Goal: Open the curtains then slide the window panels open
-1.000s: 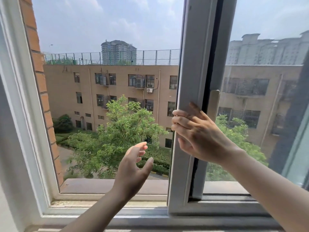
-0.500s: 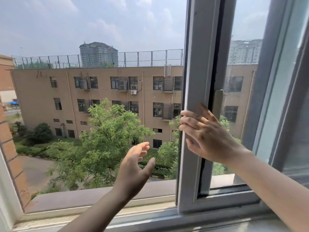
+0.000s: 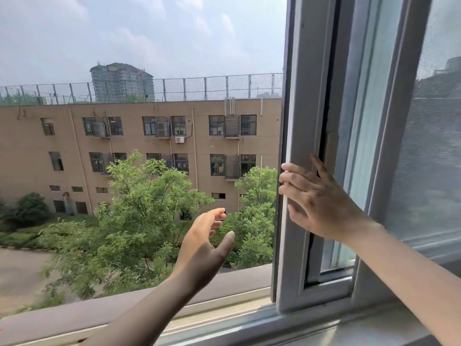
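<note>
The white sliding window panel stands at the right, its left edge upright, with open air to its left. My right hand wraps its fingers around that left edge at mid height. A pale handle sits on the panel just above my fingers. My left hand hovers in the open gap, fingers spread, palm turned toward the panel, touching nothing. Behind the panel is a second pane with a mesh screen. No curtain is in view.
The window sill and bottom track run along the lower edge. Outside are a tan building, green trees and a fenced roof. The opening spans the left two thirds of the view.
The panel has slid to the right under my right hand, widening the opening. The brick wall and left frame have left the view. My left hand stays open in the gap.
</note>
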The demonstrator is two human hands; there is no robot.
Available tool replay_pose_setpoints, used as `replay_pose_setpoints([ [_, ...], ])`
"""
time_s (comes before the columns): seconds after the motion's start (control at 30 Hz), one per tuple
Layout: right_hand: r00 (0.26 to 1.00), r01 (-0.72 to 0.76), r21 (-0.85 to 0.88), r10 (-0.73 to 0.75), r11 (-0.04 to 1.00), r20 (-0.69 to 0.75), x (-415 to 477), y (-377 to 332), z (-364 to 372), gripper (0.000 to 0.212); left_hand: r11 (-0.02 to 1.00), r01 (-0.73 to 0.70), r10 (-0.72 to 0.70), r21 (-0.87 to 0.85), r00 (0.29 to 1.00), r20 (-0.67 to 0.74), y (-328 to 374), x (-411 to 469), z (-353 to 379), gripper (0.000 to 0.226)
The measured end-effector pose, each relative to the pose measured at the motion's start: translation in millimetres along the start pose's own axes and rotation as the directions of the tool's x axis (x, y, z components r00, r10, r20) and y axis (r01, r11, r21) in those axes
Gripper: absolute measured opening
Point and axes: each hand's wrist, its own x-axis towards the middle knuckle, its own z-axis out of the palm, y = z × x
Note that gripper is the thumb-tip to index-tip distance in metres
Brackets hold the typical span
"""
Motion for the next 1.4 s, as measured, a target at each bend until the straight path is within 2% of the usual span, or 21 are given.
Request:
replay_pose_setpoints([
  [0.3,0.998,-0.067,-0.061,0.068,0.996,0.012,-29.7,38.6,2.7,0.021,0.998,0.008,-0.005,-0.055,0.999,0.047,18.9,8.6,25.9,0.056],
  [0.53,0.988,-0.13,-0.119,0.138,0.984,0.07,-45.1,63.4,3.0,0.023,0.999,-0.023,0.025,-0.039,0.998,0.054,31.9,20.1,40.9,0.057],
  [0.73,0.982,-0.171,-0.144,0.18,0.975,0.054,-57.8,84.3,4.3,0.022,0.997,-0.081,0.08,0.01,0.995,0.051,40.2,29.8,50.4,0.049],
  [1.03,0.98,-0.194,-0.114,0.199,0.974,0.028,-57.1,89.4,10.8,0.019,0.993,-0.118,0.116,0.025,0.992,0.051,43.8,35.3,56.5,0.049],
  [1.27,0.957,-0.254,-0.124,0.268,0.959,0.109,-53.5,83.9,5.3,0.02,0.996,-0.088,0.087,0.023,0.996,0.037,41.1,31.1,55.7,0.056],
  [1.4,0.941,-0.327,0.011,0.325,0.945,0.096,-52.5,70.0,-0.9,0.027,0.995,-0.087,0.085,0.05,0.996,0.042,40.0,21.5,54.6,0.056],
])
